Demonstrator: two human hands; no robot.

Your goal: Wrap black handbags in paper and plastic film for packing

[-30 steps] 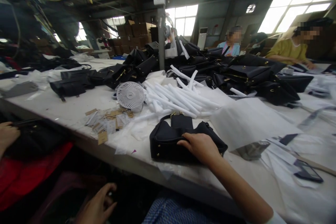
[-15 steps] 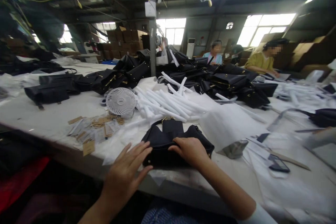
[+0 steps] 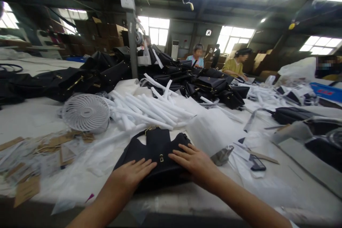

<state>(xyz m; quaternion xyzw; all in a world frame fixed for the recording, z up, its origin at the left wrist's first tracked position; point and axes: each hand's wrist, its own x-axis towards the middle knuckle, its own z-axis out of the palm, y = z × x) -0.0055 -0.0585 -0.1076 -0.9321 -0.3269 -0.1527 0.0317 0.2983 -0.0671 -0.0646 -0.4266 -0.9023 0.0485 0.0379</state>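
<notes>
A black handbag (image 3: 157,145) with a gold clasp on its face lies on the table edge in front of me, its strap and gold fitting at the far side. My left hand (image 3: 133,174) rests flat on the bag's left half, fingers stretched out. On the right half lies my right hand (image 3: 193,164), its fingers spread over the leather. The bag's underside and near edge are partly hidden by my hands and shadow.
Behind the bag are a pile of white foam rolls (image 3: 149,107) and a white fan (image 3: 86,112). Tags (image 3: 53,146) lie left, a dark phone-like device (image 3: 257,162) right. Heaped black bags (image 3: 211,82) stand further back, near a co-worker in yellow (image 3: 233,66).
My left hand has come down onto the bag, and my right hand has flattened out on it. The bag's face with the clasp now shows. The view has turned right.
</notes>
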